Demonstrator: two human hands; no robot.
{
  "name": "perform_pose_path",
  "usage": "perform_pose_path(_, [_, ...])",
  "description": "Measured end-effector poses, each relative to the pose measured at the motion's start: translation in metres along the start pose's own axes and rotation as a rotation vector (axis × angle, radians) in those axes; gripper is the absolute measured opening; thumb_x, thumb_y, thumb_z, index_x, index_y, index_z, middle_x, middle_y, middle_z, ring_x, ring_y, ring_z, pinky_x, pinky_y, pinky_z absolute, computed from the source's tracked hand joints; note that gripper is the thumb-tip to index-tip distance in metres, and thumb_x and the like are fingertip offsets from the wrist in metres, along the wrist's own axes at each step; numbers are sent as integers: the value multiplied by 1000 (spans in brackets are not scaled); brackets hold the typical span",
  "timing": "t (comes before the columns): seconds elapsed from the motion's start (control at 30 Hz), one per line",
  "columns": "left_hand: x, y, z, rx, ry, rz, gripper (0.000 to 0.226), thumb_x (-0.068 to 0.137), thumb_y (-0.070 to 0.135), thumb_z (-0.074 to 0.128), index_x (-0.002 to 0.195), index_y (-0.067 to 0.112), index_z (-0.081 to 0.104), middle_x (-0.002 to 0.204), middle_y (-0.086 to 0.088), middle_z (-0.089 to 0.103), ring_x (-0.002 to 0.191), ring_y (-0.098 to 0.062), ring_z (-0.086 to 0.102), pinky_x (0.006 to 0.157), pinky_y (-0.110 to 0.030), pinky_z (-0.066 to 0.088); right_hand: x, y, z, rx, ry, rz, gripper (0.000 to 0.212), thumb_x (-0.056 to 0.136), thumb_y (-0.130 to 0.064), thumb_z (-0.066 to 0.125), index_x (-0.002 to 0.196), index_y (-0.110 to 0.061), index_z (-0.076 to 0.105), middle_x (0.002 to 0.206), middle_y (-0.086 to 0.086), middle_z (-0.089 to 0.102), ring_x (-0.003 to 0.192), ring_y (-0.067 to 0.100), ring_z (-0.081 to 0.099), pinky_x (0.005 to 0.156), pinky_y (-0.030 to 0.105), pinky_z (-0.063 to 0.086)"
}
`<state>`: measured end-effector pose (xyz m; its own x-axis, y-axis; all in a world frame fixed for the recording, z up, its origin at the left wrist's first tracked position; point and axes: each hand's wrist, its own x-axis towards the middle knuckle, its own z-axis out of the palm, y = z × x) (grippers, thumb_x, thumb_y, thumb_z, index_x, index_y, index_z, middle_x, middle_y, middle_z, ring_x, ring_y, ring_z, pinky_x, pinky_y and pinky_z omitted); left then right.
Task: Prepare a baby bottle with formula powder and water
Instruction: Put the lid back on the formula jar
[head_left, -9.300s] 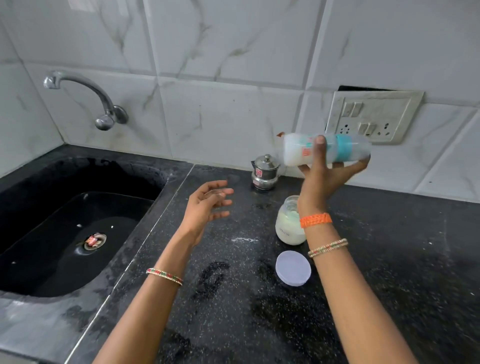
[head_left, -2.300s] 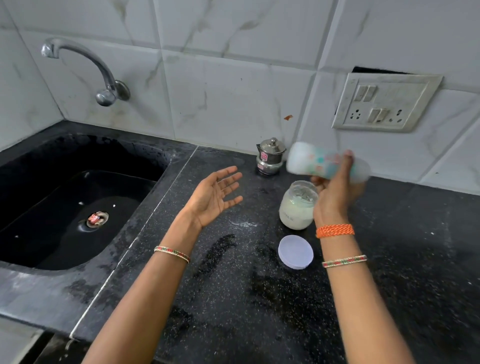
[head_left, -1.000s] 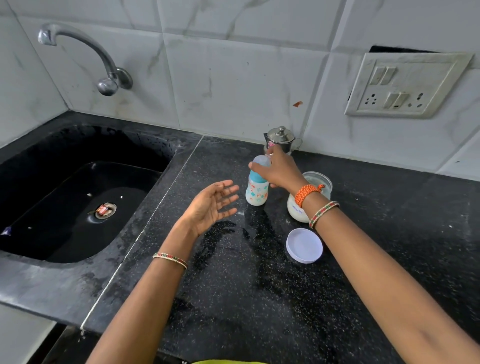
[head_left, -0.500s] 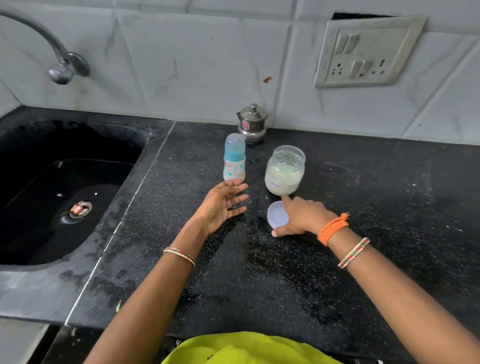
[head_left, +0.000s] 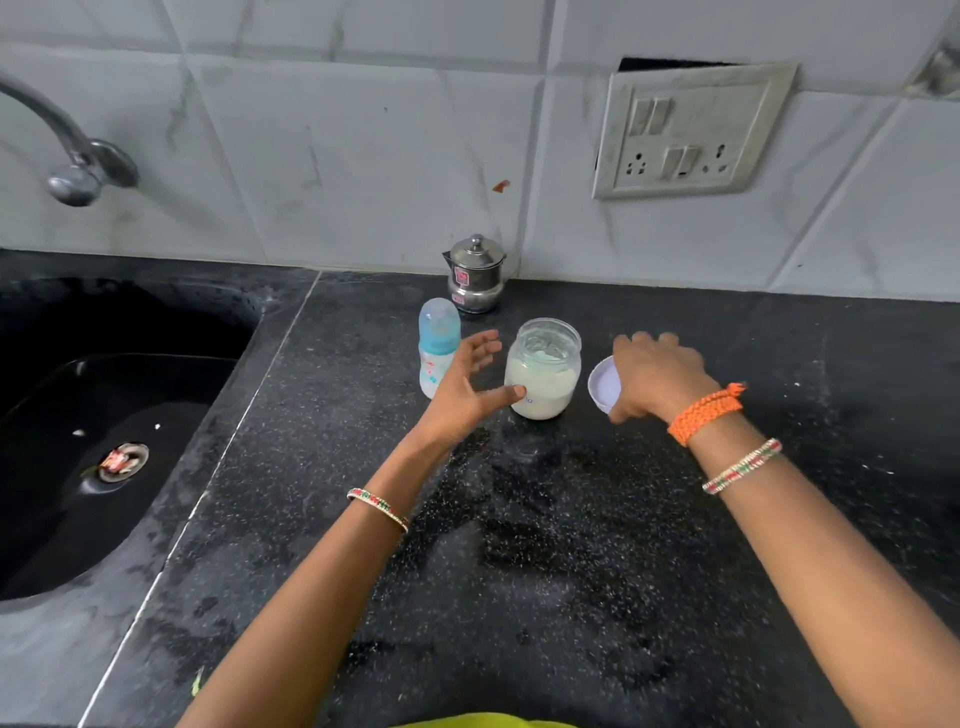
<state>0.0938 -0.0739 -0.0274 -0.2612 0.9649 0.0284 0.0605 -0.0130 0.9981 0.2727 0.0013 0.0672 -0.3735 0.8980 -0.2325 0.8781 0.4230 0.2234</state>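
My right hand (head_left: 657, 376) grips the round white plastic lid (head_left: 604, 384) just right of the open clear powder jar (head_left: 543, 370). My left hand (head_left: 464, 387), fingers spread and empty, reaches at the jar's left, risking toppling the capped blue-and-white baby bottle (head_left: 438, 345) just left.

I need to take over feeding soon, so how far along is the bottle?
Nearly done. The baby bottle stands capped on the black counter, with pale liquid in it. In hand: the right hand holds the white lid beside the open powder jar, and the left hand reaches open toward the jar, thumb at its glass. Left: close the jar.
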Motion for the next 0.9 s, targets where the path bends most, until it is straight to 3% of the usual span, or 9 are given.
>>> perform_pose_path(0.1, [14, -2, 9, 146, -42, 6, 92, 76, 17, 77, 146, 20, 18, 154, 0, 25, 140, -13, 25, 110, -35, 29, 17, -7, -8, 26, 93, -50, 98, 71, -31, 79, 144, -5, 19, 141, 15, 41, 131, 36, 35, 97, 48, 40])
perform_pose_path(0.2, [22, -2, 16, 221, -73, -29, 101, 75, 23, 78, 149, 19, 9, 154, 2, 24, 135, -8, 28, 107, -24, 26, 26, -15, -23, 44, 173, -163, 107, 70, -28, 80, 148, -10, 9, 143, 16, 37, 133, 36, 31, 101, 53, 36])
perform_pose_path(0.27, [26, 0, 21, 240, -71, -32, 94, 76, 22, 77, 147, 17, 16, 148, 2, 34, 126, -5, 36, 101, -19, 29, 33, -22, -30, 102, 191, -260, 109, 67, -30, 82, 148, -14, 11, 143, 14, 39, 132, 35, 34, 99, 52, 40])
perform_pose_path(0.37, [32, -3, 23, 247, -33, -1, 81, 74, 25, 79, 140, 18, 32, 136, 2, 48, 119, -11, 47, 101, -27, 39, 43, -34, -30, 214, 129, -345, 107, 66, -27, 83, 147, -15, 14, 141, 11, 42, 128, 32, 42, 93, 46, 45])
perform_pose_path(0.53, [30, -10, 21, 224, -10, 18, 79, 73, 25, 80, 138, 19, 35, 124, 11, 51, 112, -2, 47, 78, 0, 39, 55, -41, -31, 236, 33, -377, 79, 64, -20, 83, 129, -15, 39, 124, 11, 53, 99, 24, 50, 70, 34, 43])
perform_pose_path(0.6, [31, -13, 21, 208, -16, 11, 81, 72, 25, 80, 138, 19, 34, 123, 11, 50, 112, -4, 49, 87, -5, 41, 58, -42, -32, 260, 18, -371, 75, 62, -20, 85, 124, -17, 43, 121, 11, 53, 92, 22, 48, 65, 33, 41])
perform_pose_path(0.7, [35, -16, 24, 200, -45, 9, 88, 69, 29, 82, 139, 23, 30, 131, 6, 51, 118, -9, 50, 101, -26, 41, 62, -41, -33, 294, 18, -374, 76, 58, -18, 87, 122, -17, 47, 123, 9, 54, 99, 24, 52, 68, 32, 43])
perform_pose_path(0.8, [39, -17, 28, 234, 3, 21, 86, 65, 37, 84, 136, 26, 36, 132, 6, 54, 119, -10, 51, 100, -29, 43, 63, -40, -40, 326, -15, -394, 73, 57, -16, 87, 120, -15, 51, 124, 6, 55, 107, 24, 53, 72, 30, 43])
perform_pose_path(0.9, [40, -18, 28, 222, 31, 26, 79, 64, 35, 85, 130, 25, 44, 125, 7, 59, 112, -8, 55, 92, -23, 45, 61, -44, -48, 270, -42, -359, 65, 60, -26, 87, 113, -11, 52, 116, 8, 57, 91, 23, 55, 62, 29, 43])
